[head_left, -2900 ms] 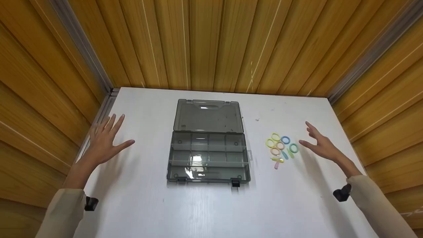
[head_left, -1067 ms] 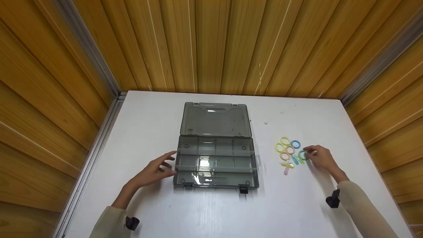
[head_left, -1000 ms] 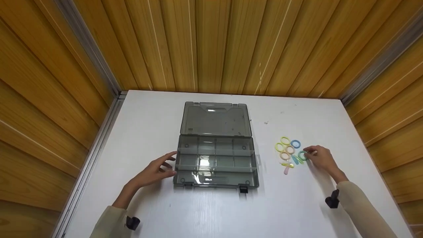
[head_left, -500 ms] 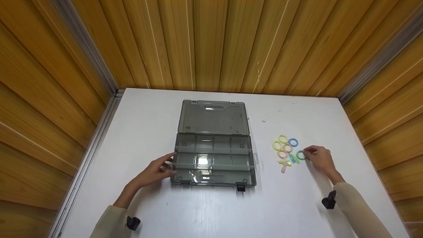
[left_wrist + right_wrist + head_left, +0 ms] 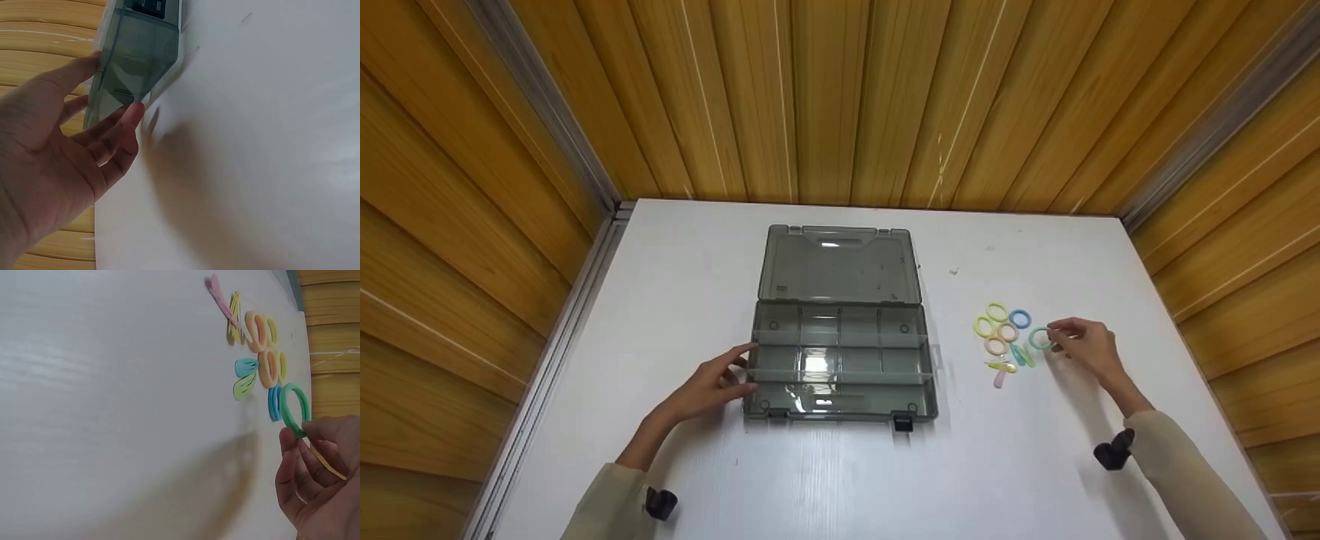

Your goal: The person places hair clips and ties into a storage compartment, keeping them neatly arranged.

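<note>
A grey see-through compartment box (image 5: 840,360) lies on the white table with its lid (image 5: 840,262) folded back. At its left side, my left hand (image 5: 701,390) holds the edge, thumb and fingers against the rim and wall, as the left wrist view also shows. To the right, my right hand (image 5: 1087,349) pinches a green hair tie (image 5: 286,408) between thumb and fingertips, just above the table. Beside it lie a blue hair tie (image 5: 1020,319), yellow hair ties (image 5: 997,311), orange hair ties (image 5: 256,332) and several hair clips (image 5: 246,377) in green, yellow and pink.
The box is split into rows by clear dividers (image 5: 840,377), and a black latch (image 5: 903,422) sticks out at its front. Wooden panel walls (image 5: 825,97) enclose the table (image 5: 825,480) at the back and sides.
Both hands were spread wide at first. My left hand came in to the box's left side. The right hand took the green hair tie and has drawn it slightly away from the others.
</note>
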A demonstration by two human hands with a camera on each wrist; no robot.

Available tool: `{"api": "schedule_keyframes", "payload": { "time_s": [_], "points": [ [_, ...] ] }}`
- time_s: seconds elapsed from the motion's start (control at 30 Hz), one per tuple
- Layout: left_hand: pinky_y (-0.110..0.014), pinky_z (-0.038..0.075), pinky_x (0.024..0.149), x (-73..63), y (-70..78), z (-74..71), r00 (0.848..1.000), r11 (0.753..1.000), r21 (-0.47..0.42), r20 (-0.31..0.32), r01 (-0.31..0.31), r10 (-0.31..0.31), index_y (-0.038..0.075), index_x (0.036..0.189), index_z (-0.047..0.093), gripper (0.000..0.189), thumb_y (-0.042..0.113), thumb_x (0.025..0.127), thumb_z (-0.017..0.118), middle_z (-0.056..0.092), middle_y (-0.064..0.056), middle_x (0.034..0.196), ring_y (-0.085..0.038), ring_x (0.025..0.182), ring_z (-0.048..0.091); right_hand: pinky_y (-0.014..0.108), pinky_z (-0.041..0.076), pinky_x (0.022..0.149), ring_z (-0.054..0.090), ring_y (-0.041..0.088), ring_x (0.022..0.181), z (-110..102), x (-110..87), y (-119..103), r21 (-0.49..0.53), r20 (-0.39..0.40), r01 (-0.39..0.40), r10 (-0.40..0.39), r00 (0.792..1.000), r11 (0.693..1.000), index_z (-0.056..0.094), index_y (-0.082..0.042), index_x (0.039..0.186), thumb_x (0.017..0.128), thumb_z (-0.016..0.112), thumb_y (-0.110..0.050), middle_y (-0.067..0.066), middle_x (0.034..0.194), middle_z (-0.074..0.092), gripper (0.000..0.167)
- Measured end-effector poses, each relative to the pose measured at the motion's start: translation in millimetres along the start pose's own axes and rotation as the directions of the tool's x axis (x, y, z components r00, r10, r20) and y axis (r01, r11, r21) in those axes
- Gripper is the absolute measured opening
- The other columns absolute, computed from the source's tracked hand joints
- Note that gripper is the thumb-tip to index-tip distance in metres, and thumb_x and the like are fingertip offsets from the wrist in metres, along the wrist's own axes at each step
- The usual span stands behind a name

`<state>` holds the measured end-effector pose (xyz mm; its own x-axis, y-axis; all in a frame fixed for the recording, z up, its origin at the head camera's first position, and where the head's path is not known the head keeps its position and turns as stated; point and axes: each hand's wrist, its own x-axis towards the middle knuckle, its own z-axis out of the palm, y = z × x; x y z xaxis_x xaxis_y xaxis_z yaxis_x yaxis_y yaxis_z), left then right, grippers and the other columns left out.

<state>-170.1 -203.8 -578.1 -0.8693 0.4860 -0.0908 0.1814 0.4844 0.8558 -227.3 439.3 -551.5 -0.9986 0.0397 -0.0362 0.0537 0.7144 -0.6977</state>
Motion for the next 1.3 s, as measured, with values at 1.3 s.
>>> {"api": "schedule_keyframes", "payload": {
  "time_s": [1.3],
  "points": [
    [-0.032, 0.062, 0.063, 3.6, 3.5, 13.3, 0.993, 0.995, -0.098, -0.116, 0.020, -0.032, 0.007, 0.155, 0.040, 0.066, 0.004, 0.094, 0.064, 0.062, -0.035, 0.124, -0.032, 0.080, 0.075, 0.026, 0.063, 0.072, 0.074, 0.008, 0.079, 72.7, 17.3, -133.3, 0.392, 0.298, 0.011, -0.138, 0.945, 0.920, 0.066, 0.015, 0.118, 0.095, 0.071, -0.006, 0.024, 0.101, 0.076, 0.032]
  ]
}}
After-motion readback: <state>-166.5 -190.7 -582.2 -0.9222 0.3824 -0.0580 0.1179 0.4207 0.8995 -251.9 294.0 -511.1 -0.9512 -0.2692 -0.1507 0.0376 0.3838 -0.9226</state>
